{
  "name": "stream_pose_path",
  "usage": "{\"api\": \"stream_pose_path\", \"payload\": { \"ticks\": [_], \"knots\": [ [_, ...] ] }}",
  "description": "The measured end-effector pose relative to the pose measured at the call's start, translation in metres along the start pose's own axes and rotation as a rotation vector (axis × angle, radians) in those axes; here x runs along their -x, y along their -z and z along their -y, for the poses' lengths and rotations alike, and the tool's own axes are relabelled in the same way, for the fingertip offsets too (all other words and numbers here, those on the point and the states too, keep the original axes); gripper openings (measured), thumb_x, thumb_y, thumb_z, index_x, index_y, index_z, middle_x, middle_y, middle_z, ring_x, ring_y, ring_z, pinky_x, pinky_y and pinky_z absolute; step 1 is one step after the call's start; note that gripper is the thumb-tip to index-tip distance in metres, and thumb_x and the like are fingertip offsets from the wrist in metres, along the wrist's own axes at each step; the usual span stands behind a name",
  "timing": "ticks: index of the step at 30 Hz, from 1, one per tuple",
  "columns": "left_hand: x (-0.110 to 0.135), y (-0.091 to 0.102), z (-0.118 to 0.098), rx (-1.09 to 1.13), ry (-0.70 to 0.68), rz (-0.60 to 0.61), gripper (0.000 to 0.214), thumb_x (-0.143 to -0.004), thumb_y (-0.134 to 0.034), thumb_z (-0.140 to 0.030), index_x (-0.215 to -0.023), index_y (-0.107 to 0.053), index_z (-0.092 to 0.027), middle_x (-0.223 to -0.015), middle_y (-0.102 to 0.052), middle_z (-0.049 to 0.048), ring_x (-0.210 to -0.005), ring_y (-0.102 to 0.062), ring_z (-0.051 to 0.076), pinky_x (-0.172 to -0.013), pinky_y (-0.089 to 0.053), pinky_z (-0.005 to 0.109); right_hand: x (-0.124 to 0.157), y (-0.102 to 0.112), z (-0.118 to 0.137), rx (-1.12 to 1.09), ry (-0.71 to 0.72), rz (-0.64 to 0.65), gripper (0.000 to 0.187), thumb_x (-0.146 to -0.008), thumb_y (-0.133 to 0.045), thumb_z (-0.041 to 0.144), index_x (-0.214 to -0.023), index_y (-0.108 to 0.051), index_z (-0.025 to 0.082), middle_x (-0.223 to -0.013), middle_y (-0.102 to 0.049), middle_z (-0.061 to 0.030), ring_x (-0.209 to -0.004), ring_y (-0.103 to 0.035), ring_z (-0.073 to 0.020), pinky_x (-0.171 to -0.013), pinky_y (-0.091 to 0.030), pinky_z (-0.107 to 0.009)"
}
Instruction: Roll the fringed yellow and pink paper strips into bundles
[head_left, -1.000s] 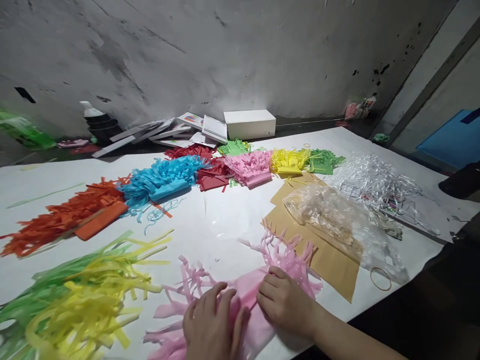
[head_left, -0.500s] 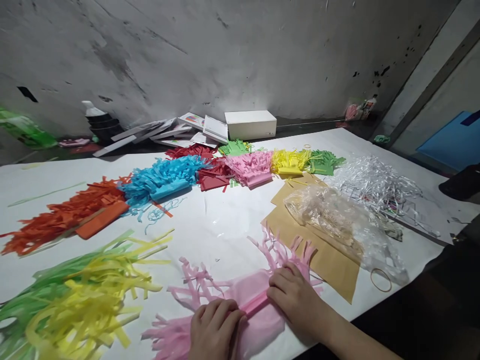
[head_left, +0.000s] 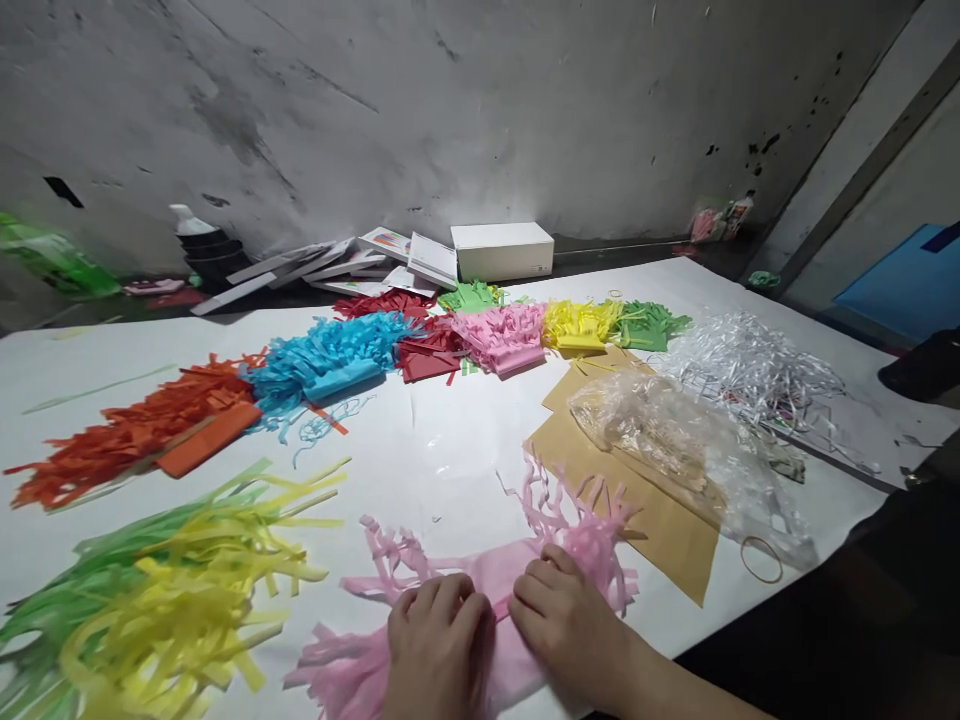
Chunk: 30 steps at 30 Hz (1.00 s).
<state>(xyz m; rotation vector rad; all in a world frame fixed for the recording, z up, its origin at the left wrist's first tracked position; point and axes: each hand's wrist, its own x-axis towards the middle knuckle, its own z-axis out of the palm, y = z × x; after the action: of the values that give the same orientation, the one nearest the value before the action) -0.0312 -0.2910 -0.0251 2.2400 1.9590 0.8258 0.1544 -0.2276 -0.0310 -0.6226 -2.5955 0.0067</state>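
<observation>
A pink tissue paper sheet (head_left: 510, 567) with fringed ends lies at the front of the white-covered table, a rolled or folded strip running across its middle. My left hand (head_left: 435, 640) curls over this strip from the left, fingers closed on it. Close beside it, my right hand (head_left: 562, 615) grips the strip farther right with bent fingers. Both thumbs and most fingertips are hidden. Pink fringes spread out to the left of my left hand and beyond my right hand.
Yellow and green tissue strips (head_left: 187, 600) lie at left. Fringed bundles in orange (head_left: 150, 430), blue (head_left: 330, 355), red, pink (head_left: 502, 335), yellow and green line the back. Brown paper (head_left: 667, 540), a clear plastic bag (head_left: 645, 420), a rubber band (head_left: 761, 560) and white shredded strips (head_left: 750, 365) are at right.
My right hand has moved left, closer to my left hand, along the pink strip. The fringe at the right end of the tissue has bunched up.
</observation>
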Motion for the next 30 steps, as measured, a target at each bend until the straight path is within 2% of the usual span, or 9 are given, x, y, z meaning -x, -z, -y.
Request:
{"api": "stream_pose_path", "payload": {
  "ticks": [4,8,11,16,20,23,25,27,30],
  "knots": [
    [0.0,-0.003,0.003,0.047,-0.105,-0.098,0.015,-0.09,-0.062,-0.02,-0.083,-0.07,-0.03,-0.089,-0.072,0.0003,-0.091,-0.058,0.024,-0.094,-0.034,0.047,-0.001,-0.005,0.0,-0.04,-0.091,-0.005,0.02,-0.096,-0.056,0.012,-0.076,-0.057,0.018,-0.077,-0.059,-0.0017,-0.076,-0.05,-0.019,-0.087,-0.036,-0.036],
    [-0.002,-0.005,0.002,0.101,-0.156,-0.094,0.018,-0.094,-0.056,-0.017,-0.084,-0.069,-0.026,-0.089,-0.073,-0.0002,-0.091,-0.06,0.022,-0.098,-0.034,0.045,-0.003,-0.007,0.002,-0.083,-0.071,0.062,0.011,-0.097,-0.059,0.016,-0.086,-0.058,0.018,-0.084,-0.062,-0.0011,-0.082,-0.052,-0.0187,-0.097,-0.033,-0.038],
    [-0.003,-0.006,0.003,0.111,-0.156,-0.078,0.023,-0.095,-0.051,-0.013,-0.082,-0.067,-0.025,-0.088,-0.072,-0.0002,-0.09,-0.06,0.02,-0.093,-0.036,0.042,0.0,-0.006,-0.003,-0.046,-0.011,0.071,0.016,-0.096,-0.058,0.011,-0.081,-0.057,0.018,-0.08,-0.06,-0.0008,-0.078,-0.05,-0.0182,-0.1,-0.032,-0.038],
    [0.001,-0.011,0.009,0.139,-0.116,-0.112,0.022,-0.095,-0.053,-0.018,-0.08,-0.067,-0.026,-0.084,-0.072,-0.0006,-0.085,-0.058,0.021,-0.083,-0.036,0.04,0.012,0.012,-0.021,-0.078,-0.135,0.117,0.013,-0.091,-0.061,0.006,-0.086,-0.059,0.018,-0.092,-0.063,-0.0028,-0.092,-0.053,-0.0204,-0.109,-0.028,-0.041],
    [-0.001,-0.007,0.004,-0.003,-0.057,0.008,0.023,-0.094,-0.05,-0.015,-0.083,-0.068,-0.025,-0.091,-0.073,0.0016,-0.088,-0.06,0.023,-0.083,-0.036,0.043,0.013,0.019,-0.02,-0.133,-0.296,0.109,0.012,-0.092,-0.063,0.009,-0.088,-0.061,0.02,-0.096,-0.063,-0.0023,-0.098,-0.054,-0.0217,-0.11,-0.028,-0.046],
    [-0.009,0.0,-0.005,-0.147,0.021,0.105,0.023,-0.092,-0.051,-0.014,-0.078,-0.068,-0.023,-0.091,-0.072,0.0037,-0.087,-0.062,0.026,-0.084,-0.035,0.048,0.008,0.014,-0.013,-0.116,-0.419,0.077,0.013,-0.089,-0.068,0.009,-0.086,-0.06,0.019,-0.093,-0.061,-0.0023,-0.094,-0.054,-0.0226,-0.11,-0.026,-0.049],
    [-0.013,0.003,-0.01,-0.204,0.031,0.126,0.022,-0.089,-0.054,-0.012,-0.077,-0.068,-0.023,-0.091,-0.072,0.0043,-0.088,-0.063,0.026,-0.085,-0.036,0.049,0.005,0.01,-0.009,-0.094,-0.468,0.062,0.017,-0.085,-0.071,0.007,-0.086,-0.06,0.019,-0.094,-0.061,-0.0021,-0.094,-0.054,-0.0226,-0.112,-0.024,-0.05],
    [-0.016,0.003,-0.013,-0.203,-0.039,0.123,0.025,-0.087,-0.054,-0.005,-0.078,-0.069,-0.023,-0.092,-0.072,0.0033,-0.09,-0.062,0.025,-0.09,-0.036,0.048,0.004,0.009,-0.008,-0.075,-0.42,0.062,0.019,-0.085,-0.071,0.005,-0.086,-0.059,0.02,-0.094,-0.062,-0.001,-0.096,-0.054,-0.0215,-0.114,-0.022,-0.049],
    [-0.017,0.0,-0.015,-0.183,-0.171,0.113,0.026,-0.087,-0.057,-0.003,-0.078,-0.069,-0.024,-0.087,-0.072,0.0002,-0.09,-0.061,0.023,-0.098,-0.033,0.05,0.004,0.008,-0.009,-0.048,-0.2,0.105,0.016,-0.089,-0.068,0.008,-0.083,-0.058,0.02,-0.09,-0.062,-0.0003,-0.093,-0.053,-0.02,-0.115,-0.022,-0.046]
  ]
}}
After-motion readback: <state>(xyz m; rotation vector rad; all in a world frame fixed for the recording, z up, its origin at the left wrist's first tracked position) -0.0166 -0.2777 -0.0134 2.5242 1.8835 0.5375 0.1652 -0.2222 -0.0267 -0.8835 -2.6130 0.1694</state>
